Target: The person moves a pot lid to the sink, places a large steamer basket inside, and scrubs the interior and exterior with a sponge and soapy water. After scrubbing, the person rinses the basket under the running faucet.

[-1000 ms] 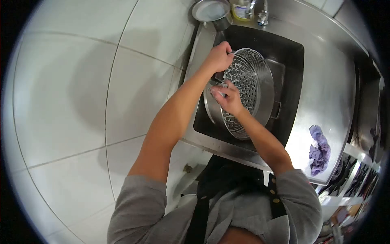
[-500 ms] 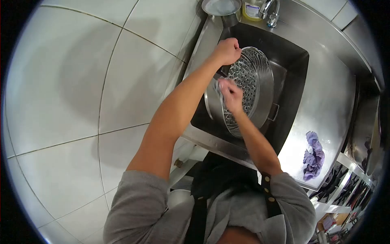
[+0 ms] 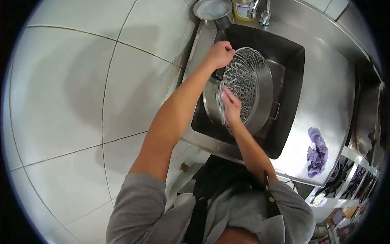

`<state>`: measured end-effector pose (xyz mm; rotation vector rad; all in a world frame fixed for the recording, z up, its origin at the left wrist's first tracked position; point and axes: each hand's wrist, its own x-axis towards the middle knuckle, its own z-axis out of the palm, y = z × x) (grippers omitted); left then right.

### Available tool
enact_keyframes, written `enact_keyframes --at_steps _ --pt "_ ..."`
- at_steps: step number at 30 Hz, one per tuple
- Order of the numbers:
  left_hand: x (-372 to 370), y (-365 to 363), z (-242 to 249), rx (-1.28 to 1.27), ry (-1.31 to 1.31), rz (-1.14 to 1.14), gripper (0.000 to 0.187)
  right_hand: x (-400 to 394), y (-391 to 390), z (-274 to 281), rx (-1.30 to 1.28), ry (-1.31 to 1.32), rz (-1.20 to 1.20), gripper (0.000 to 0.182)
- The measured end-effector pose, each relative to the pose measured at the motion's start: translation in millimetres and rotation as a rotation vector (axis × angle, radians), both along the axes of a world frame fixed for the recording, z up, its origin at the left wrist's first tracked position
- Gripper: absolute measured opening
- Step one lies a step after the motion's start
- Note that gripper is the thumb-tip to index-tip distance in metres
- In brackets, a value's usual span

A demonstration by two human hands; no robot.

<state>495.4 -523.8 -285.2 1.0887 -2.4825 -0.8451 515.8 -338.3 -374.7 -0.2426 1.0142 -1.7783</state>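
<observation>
A round metal strainer (image 3: 248,87) with many holes, streaked with white suds, leans tilted in the dark sink (image 3: 290,105). Under and beside it is a larger steel pot (image 3: 266,95) with a side handle. My left hand (image 3: 221,54) is closed on the strainer's upper rim, its fingertips partly hidden. At the strainer's near left edge, my right hand (image 3: 231,106) presses a whitish soapy scrubber (image 3: 221,106) against the rim.
A pot of cloudy liquid (image 3: 213,9) and a bottle of yellow liquid (image 3: 242,11) stand behind the sink, by the faucet (image 3: 265,17). A crumpled purple cloth (image 3: 317,152) lies on the right steel counter (image 3: 325,93). White tiles cover the left.
My right hand has moved down along the strainer's left rim with the scrubber. My left hand stays at the upper rim. The whole view has shifted slightly.
</observation>
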Motion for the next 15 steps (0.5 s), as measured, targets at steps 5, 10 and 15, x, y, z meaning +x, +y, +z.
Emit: enact_keyframes --at_steps 5,10,15 --pt "-5.8 0.8 7.7 0.052 -0.072 0.037 0.023 -22.8 -15.6 27.0 0.358 0.713 0.186 0.039" --pt "-6.7 2.6 1.7 0.059 -0.13 0.044 0.023 16.9 56.4 27.5 0.223 1.201 0.123 0.046" --pt "-13.9 -10.2 -12.0 -0.006 -0.135 0.002 0.023 7.3 53.4 44.7 0.381 1.112 0.312 0.058"
